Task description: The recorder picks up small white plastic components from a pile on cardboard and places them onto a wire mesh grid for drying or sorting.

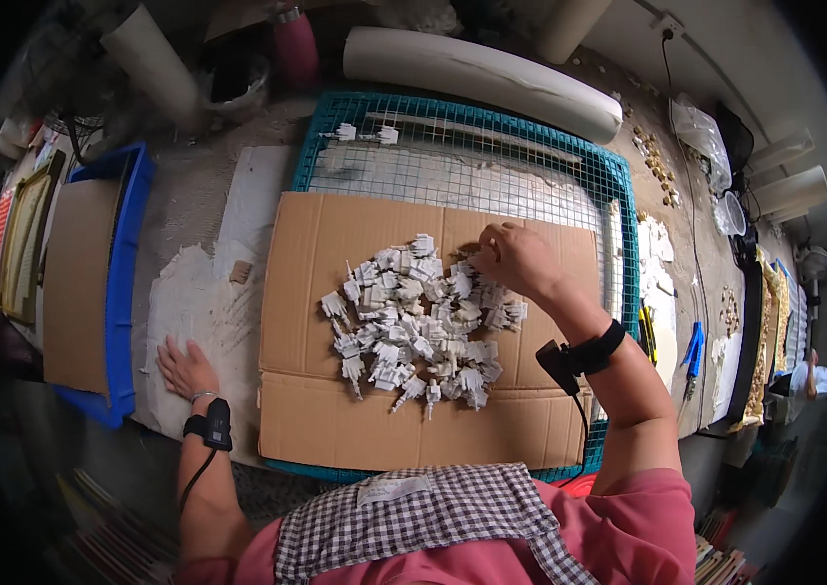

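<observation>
A heap of small white pieces [403,312], blocky with thin prongs, lies on a flat sheet of brown cardboard [335,419]. At the heap's far right edge is my right hand [513,255], palm down with its fingers curled and pressed together. Whatever those fingers hold, if anything, is hidden under them. My left hand [186,370] rests on the white-smeared benchtop, left of the cardboard, with its fingers spread and nothing in them. Under the cardboard sits a teal grid crate [472,127], where a few more white pieces [366,134] lie near its far left corner.
A blue tray [121,322] with a cardboard sheet in it stands at left. Behind the crate lies a thick white roll [481,83], and a pink bottle [294,44] stands further left. Blue-handled pliers [694,349] and a yellow-black cutter [647,333] are at right.
</observation>
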Available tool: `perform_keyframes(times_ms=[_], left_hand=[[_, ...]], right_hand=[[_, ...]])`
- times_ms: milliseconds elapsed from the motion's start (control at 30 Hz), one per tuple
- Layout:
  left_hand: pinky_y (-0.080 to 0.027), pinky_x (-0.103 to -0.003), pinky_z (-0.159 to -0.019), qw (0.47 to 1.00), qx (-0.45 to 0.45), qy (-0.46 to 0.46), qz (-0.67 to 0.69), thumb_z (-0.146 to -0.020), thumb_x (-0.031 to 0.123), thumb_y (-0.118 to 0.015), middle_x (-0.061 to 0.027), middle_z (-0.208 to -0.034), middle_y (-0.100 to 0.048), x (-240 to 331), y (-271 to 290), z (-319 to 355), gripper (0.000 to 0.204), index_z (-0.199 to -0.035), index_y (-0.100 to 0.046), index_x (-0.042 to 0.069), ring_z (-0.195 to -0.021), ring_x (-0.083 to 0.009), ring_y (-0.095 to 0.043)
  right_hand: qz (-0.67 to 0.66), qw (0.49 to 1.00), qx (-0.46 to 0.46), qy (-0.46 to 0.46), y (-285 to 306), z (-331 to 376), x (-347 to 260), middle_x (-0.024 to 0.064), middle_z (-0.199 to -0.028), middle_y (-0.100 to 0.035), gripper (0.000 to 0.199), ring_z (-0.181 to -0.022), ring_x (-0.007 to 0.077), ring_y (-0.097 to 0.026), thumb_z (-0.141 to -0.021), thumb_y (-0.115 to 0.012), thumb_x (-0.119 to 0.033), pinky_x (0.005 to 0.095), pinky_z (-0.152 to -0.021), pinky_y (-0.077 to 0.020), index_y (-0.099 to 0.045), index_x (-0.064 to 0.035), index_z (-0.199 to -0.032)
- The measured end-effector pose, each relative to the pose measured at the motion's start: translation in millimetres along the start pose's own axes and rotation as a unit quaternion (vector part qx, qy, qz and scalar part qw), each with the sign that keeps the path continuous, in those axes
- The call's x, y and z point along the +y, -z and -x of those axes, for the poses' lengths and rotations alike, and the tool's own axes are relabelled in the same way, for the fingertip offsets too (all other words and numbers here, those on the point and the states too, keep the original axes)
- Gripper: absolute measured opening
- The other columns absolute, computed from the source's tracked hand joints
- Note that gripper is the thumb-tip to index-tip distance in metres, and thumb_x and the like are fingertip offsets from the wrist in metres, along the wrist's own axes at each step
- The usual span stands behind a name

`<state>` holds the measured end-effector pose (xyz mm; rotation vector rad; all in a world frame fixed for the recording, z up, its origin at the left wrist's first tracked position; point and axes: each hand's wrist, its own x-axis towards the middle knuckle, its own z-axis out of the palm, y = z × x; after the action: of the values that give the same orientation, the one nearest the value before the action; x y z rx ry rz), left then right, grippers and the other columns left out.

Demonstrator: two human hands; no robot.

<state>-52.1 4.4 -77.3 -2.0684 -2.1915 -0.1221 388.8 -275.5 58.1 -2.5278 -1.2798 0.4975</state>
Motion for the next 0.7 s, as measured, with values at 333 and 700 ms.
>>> perform_keyframes(times_ms=[333, 700], left_hand=[[-0.021, -0.050, -0.102, 1.000, 0.009, -0.014, 0.017, -0.090, 0.040, -0.041, -0.0095, -0.143, -0.030, 3, 8, 2, 0.051, -0.136, -0.036, 0.017, -0.132, -0.0293, -0.024], [-0.021, -0.050, -0.102, 1.000, 0.016, -0.009, 0.015, -0.089, 0.036, -0.044, -0.0098, -0.143, -0.030, 1, 9, 3, 0.051, -0.136, -0.035, 0.016, -0.133, -0.0296, -0.024]], right_hand=[[-0.006, 0.982, 0.113, 0.154, -4, -53, 14, 0.0111, -0.075, -0.057, 0.019, -0.073, 0.0267, -0.059, -0.073, -0.063, -0.012, 0.0339, -0.066, -0.0483, -0.063, -0.0025, -0.090], [-0.112, 0.967, 0.158, 0.168, 43, -155, -26, 0.0144, -0.082, -0.063, 0.028, -0.076, 0.0267, -0.062, -0.073, -0.068, -0.019, 0.0319, -0.070, -0.0492, -0.064, -0.0049, -0.097]])
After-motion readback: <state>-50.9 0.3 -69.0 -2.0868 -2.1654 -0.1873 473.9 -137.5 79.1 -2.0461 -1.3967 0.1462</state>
